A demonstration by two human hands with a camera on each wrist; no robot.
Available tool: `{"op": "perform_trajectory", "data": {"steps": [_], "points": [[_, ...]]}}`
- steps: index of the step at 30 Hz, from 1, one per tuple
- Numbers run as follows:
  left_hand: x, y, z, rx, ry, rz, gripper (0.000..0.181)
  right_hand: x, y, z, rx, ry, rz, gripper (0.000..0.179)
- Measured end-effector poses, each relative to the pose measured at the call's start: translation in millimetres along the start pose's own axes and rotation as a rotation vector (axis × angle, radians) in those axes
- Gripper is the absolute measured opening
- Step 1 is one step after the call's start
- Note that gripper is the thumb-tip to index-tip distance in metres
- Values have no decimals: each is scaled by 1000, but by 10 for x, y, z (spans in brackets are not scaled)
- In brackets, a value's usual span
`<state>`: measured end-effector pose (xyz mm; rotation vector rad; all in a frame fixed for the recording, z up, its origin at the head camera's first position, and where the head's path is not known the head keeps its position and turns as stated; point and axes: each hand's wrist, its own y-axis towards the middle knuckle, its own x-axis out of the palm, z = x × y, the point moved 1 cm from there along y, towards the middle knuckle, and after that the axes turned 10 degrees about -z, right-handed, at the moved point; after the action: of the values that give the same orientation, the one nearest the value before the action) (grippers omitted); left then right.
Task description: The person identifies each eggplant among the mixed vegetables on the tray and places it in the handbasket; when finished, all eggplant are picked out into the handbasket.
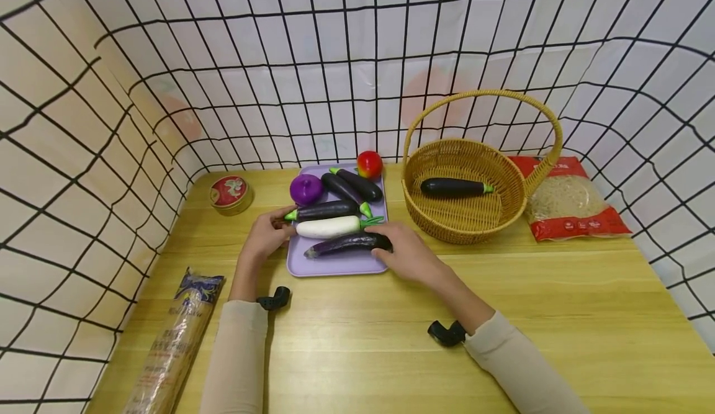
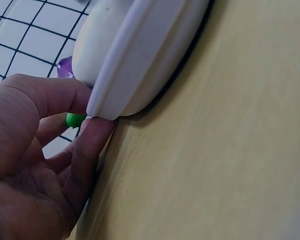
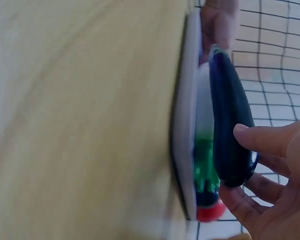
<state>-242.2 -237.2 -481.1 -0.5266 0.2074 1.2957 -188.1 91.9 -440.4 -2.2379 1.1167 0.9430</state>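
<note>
My left hand pinches the left rim of the lilac tray; in the left wrist view the thumb is at the rim and fingers reach under the edge. My right hand holds a long dark purple eggplant by its right end, over the front part of the tray. Thumb and fingers lie on opposite sides of it in the right wrist view. Behind it on the tray lie a white radish with green leaves, several dark green-tipped eggplants, a purple onion-like vegetable and a red apple-like fruit.
Right of the tray stands a wicker basket with a tall handle and one dark eggplant inside. A red bag lies beside it. At left are a round tin and a long noodle packet. Black-grid netting encloses the table.
</note>
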Motion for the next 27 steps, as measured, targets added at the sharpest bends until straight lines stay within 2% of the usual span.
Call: {"op": "perform_trajectory", "data": {"steps": [6,9,17,22,27], "points": [[5,-12,0,-6,0,4,60,-248,-186,13,-28,16,73,47],[9,-9,3,-5,-6,5,59,-397,-303,56,-14,27,98,47],[7,-8,1,-13,-8,2,59,-774,-591,354,12,14,179,48],[11,-4,-4,-12,-13,2,59,-980,-739,577,68,-20,239,49],[16,6,-8,-10,-14,3,60,-1169,-825,803,154,-41,261,50]]}}
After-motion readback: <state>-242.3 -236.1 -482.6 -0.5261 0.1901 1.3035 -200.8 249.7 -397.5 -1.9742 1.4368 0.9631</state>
